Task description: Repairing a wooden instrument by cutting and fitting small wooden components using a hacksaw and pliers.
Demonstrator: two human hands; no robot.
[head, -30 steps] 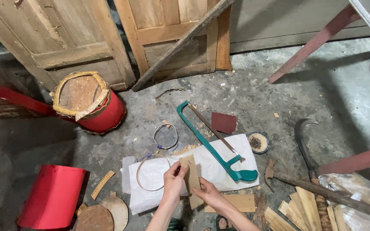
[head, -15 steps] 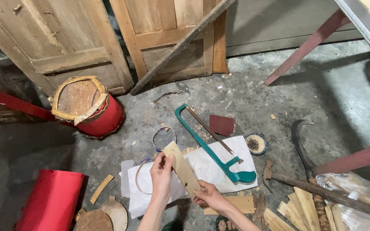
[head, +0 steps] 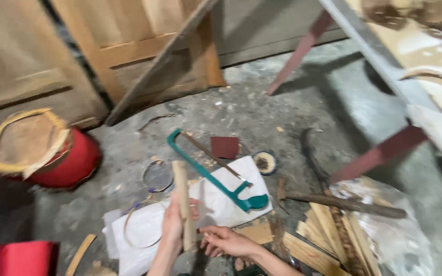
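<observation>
The left hand is wrapped around a pale wooden stick, holding it upright over the white sheet on the floor. The right hand hovers just beside the stick's lower end, fingers loosely curled, holding nothing. A green saw lies across the sheet's far side, and a red drum stands well left of the sheet

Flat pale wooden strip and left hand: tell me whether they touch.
Touching. The head view shows the left hand wrapped around the lower part of the flat pale wooden strip, holding it upright.
</observation>
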